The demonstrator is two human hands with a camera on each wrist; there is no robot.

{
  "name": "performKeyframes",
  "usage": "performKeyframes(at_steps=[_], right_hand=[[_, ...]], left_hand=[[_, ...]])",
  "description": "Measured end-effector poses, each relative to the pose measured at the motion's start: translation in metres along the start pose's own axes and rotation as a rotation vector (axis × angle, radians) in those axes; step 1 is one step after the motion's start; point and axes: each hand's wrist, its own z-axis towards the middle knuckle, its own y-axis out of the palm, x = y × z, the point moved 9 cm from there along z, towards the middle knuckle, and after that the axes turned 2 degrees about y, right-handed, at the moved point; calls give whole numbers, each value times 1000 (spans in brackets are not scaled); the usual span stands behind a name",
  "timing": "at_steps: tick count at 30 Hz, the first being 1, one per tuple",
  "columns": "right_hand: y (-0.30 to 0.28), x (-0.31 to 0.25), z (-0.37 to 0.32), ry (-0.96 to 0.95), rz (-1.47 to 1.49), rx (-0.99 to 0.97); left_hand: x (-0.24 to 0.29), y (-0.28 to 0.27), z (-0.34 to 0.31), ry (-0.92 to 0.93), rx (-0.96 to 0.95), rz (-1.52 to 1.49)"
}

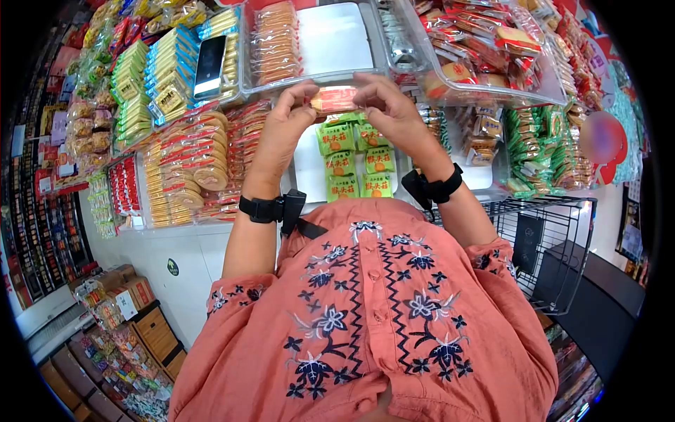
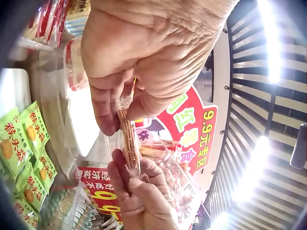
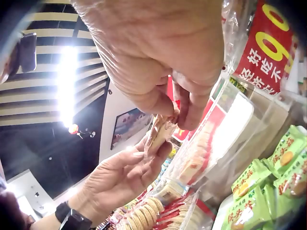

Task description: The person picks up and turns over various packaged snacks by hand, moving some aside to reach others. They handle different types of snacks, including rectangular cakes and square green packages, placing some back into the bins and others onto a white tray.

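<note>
A small wrapped pack of thin biscuits with red print is held up between two hands above the green packets. The left hand pinches its left end between thumb and fingers, and the right hand pinches the other end. Seen from the left wrist, the pack is edge-on, showing stacked layers in clear film, with the left hand above and the right hand below. In the right wrist view the pack sits between the right hand and the left hand.
A clear bin with a bare white bottom lies beyond the hands, beside a row of wrapped biscuits. A phone rests on packets at the left. Red-wrapped packs fill a bin at the right; a black wire basket stands below.
</note>
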Motion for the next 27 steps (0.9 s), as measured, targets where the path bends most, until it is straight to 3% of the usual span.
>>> performKeyframes(at_steps=[6,9,15,19,27], right_hand=[[1,-8,-2,-100,-51,50],[7,28,-4,223,69,-26],[21,88,-18,596,106,-121],[32,117,-25,703,44,-221],[40,139,-27,746,-120,-208]], left_hand=[[-3,-1,0,-13,-19,-47],[-14,-2,0,-87,-40,30],[-82,-24,4,-338,-21,357],[-104,-33,7,-401,-17,543],[-135,-43,10,-431,16,591]])
